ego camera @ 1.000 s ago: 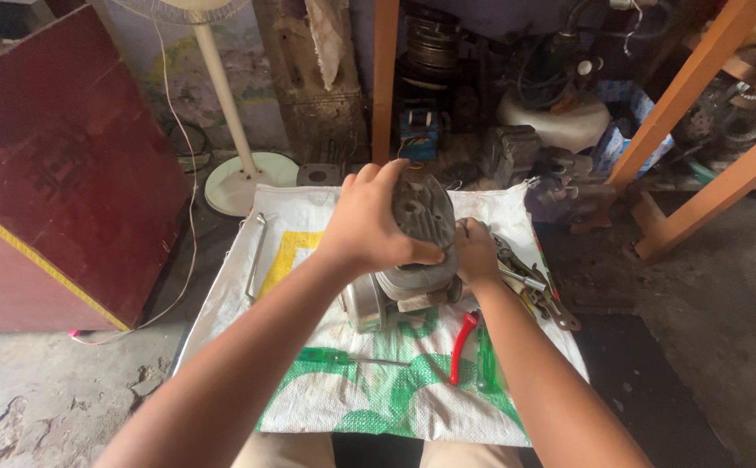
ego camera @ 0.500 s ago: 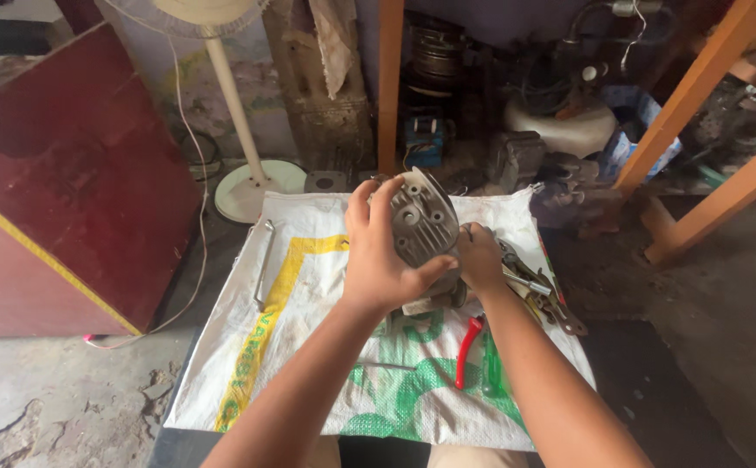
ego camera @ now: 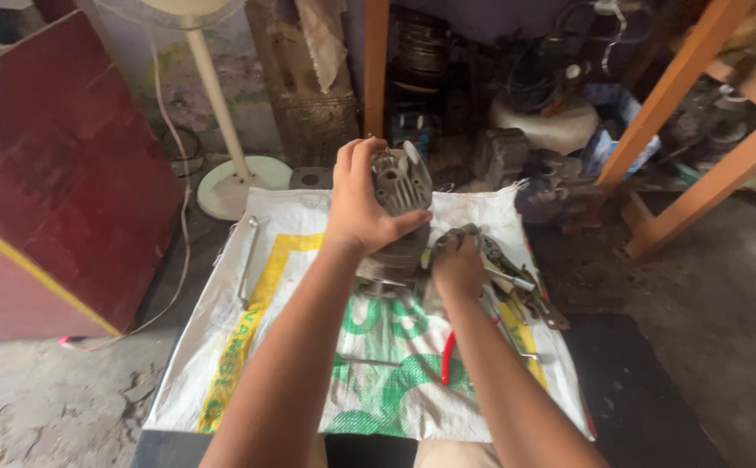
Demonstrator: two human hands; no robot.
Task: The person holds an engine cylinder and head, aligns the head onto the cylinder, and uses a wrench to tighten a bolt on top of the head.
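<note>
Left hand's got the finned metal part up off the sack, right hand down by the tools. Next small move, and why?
Probably close the right hand on one of the tools under it. The left hand already holds the finned engine part tilted above the sack, so the part is steadied, while the right hand rests on the tool pile; whether it grips anything cannot be told.

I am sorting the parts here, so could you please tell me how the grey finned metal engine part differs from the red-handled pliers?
The grey finned metal engine part is bulky and gripped by the left hand; the red-handled pliers are slim and lie untouched on the white woven sack. The right hand is among the other tools.
</note>
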